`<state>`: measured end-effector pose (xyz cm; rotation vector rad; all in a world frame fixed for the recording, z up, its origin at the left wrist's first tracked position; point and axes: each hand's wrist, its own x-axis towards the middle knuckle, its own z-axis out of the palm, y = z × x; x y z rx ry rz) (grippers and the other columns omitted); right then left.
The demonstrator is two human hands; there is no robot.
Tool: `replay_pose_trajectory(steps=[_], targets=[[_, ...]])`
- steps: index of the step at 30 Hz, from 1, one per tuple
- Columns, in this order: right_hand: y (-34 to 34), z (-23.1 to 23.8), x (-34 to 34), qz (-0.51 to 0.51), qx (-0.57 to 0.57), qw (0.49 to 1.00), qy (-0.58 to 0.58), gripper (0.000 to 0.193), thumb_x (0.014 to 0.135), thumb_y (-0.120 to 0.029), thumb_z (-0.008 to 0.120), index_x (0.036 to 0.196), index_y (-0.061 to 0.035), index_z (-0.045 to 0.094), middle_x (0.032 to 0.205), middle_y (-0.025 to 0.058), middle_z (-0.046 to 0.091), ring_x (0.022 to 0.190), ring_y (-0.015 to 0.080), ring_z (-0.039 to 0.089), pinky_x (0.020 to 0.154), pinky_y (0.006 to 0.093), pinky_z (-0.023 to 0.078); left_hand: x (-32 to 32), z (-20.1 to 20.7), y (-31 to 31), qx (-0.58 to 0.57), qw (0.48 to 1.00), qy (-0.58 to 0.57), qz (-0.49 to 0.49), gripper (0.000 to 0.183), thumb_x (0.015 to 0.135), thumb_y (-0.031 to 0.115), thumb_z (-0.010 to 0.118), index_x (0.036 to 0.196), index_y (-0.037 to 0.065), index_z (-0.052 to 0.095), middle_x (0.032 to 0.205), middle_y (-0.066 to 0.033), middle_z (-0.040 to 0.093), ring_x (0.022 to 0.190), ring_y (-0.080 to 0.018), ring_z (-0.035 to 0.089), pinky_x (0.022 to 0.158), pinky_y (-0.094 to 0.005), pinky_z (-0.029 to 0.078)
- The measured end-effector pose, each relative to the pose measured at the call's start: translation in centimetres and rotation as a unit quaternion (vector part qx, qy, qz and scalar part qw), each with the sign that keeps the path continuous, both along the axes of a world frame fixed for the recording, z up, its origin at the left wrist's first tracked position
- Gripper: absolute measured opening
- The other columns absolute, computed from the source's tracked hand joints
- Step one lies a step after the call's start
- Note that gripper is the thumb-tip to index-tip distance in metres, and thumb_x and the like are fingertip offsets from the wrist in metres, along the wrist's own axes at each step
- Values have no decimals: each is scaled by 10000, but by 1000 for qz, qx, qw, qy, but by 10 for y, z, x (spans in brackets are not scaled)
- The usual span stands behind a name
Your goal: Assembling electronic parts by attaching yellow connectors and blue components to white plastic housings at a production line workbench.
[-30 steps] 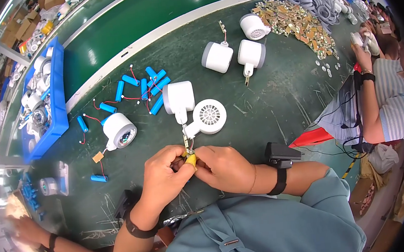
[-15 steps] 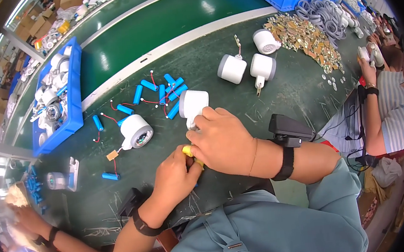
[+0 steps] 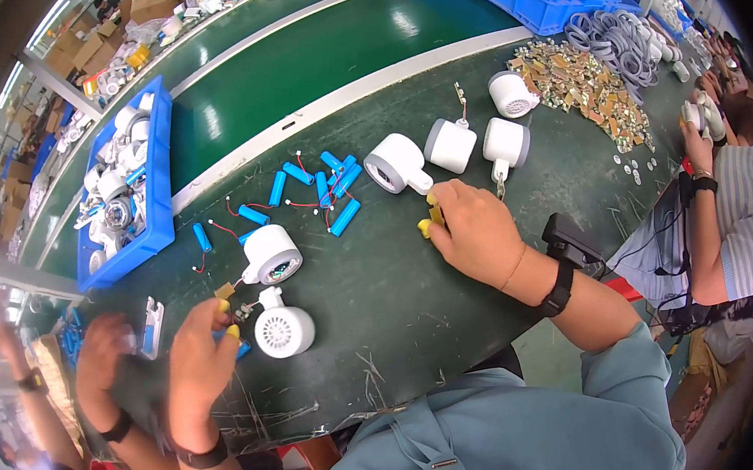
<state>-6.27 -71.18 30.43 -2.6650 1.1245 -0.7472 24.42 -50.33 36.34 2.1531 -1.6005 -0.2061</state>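
Note:
My left hand (image 3: 198,356), with yellow fingertip covers, pinches the small wired part beside a white fan unit (image 3: 284,329) that lies on the dark green bench. A second white fan unit (image 3: 270,255) lies just beyond it. My right hand (image 3: 479,231) reaches forward, its covered fingertips closed at the handle end of another white fan unit (image 3: 396,163). Whether they grip the handle or only touch it is unclear. Blue battery cells with red wires (image 3: 328,190) lie scattered between the two hands.
Three more white units (image 3: 506,141) stand past my right hand. A pile of small brown boards (image 3: 581,80) and grey rings (image 3: 617,35) lie at the far right. A blue bin of parts (image 3: 128,188) sits left, by the green conveyor (image 3: 329,47). People work on both sides (image 3: 720,190).
My hands, together over one fan unit before, have parted. The left went down-left with that unit to the bench; the right reached out to the far units.

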Motion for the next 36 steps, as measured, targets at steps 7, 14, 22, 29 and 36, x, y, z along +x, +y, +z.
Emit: replay_pose_trajectory(steps=[7,14,22,29,36], targets=[[0,-1,-9,-51,172,982,-66,186,821,-123,677,945,-41,566,839,88,613,689,287,618,609,406,488,-38,26,-82,-56,993,86,-55,216,848,31,639,1056,-26,627,955,-174,647,806,-304,655,727,-390,515],[4,-8,-7,-52,120,988,-84,182,817,-126,668,960,-49,587,815,83,602,673,278,608,610,404,484,-13,-15,-199,-183,970,-107,-117,278,812,98,685,1075,11,671,1029,-157,653,818,-315,658,765,-406,515],[-4,12,-17,2,656,714,-245,234,945,-156,563,1108,7,607,1082,136,679,862,179,694,675,305,568,-4,0,-184,-148,895,419,-35,206,953,110,570,1108,15,667,1040,-80,719,1006,-149,629,953,-283,433],[6,6,-31,64,769,476,-421,342,1010,-146,455,1236,94,547,1133,167,659,963,218,680,840,331,568,-38,38,-76,-189,881,402,-163,241,989,116,532,1177,-10,612,1057,-126,688,965,-231,647,941,-398,472],[27,4,-19,70,779,519,-345,222,987,-97,541,1161,34,583,1037,102,664,887,167,684,811,299,577,-113,-33,-38,84,842,527,-76,179,914,-4,610,1085,-26,656,882,-77,671,638,-115,627,566,-244,498]])
